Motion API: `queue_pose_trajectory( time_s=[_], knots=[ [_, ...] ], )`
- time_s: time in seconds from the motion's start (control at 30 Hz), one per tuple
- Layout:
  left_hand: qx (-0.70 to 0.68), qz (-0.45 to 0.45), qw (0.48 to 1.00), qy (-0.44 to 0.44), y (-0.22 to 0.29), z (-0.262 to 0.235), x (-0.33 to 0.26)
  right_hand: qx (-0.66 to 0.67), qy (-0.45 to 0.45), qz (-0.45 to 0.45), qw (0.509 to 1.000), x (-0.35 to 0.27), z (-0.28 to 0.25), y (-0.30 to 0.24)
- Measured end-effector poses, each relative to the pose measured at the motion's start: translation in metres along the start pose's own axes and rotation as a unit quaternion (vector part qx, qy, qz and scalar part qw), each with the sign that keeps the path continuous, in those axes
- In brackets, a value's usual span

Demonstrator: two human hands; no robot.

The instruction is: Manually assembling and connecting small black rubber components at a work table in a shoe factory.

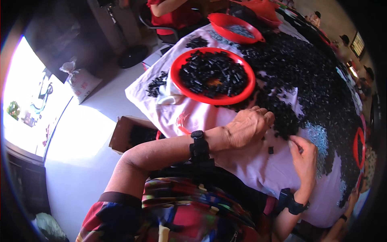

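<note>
My left hand (250,127) is curled closed over the near edge of a heap of small black plastic parts (300,72). Whatever its fingers hold is hidden. To the right, my right hand (304,157) has its thumb and forefinger pinched together beside the same heap; I cannot make out anything between them. One loose black piece (271,150) lies on the pink cloth (246,169) between the hands. Beyond my left hand, a round red tray (249,89) holds many black parts. A pile of small bluish pins (316,139) lies just past my right hand.
A red basin (258,37) with greyish pins stands at the far side. An open cardboard box (121,135) with black parts sits left below the table edge. A white sack (82,82) stands on the floor. A person in red (173,16) sits across; others work at right.
</note>
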State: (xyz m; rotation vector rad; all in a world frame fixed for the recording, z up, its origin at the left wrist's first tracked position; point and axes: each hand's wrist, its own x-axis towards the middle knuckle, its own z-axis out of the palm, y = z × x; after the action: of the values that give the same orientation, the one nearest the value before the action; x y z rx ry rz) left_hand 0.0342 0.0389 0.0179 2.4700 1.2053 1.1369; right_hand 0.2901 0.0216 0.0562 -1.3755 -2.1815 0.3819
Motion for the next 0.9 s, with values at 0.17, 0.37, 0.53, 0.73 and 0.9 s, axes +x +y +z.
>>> queue_pose_trajectory(
  time_s=[0.17,0.37,0.53,0.73,0.9],
  knots=[
    [-0.107,-0.063,0.985,0.121,-0.006,-0.059,-0.040,0.007,0.006,0.018,1.000,-0.001,0.000,-0.003],
    [-0.114,-0.187,0.912,0.347,-0.069,-0.113,-0.089,-0.004,0.016,0.010,1.000,-0.003,-0.002,0.000],
    [0.043,-0.313,0.881,0.351,-0.084,-0.145,-0.113,-0.018,0.039,0.052,0.998,-0.007,-0.011,0.016],
    [0.145,-0.349,0.868,0.322,-0.121,-0.159,-0.150,-0.203,0.032,0.171,0.964,-0.016,-0.037,0.040],
    [0.245,-0.294,0.873,0.304,-0.104,-0.150,-0.130,-0.124,-0.016,0.221,0.967,-0.020,-0.043,0.051]
  ],
)
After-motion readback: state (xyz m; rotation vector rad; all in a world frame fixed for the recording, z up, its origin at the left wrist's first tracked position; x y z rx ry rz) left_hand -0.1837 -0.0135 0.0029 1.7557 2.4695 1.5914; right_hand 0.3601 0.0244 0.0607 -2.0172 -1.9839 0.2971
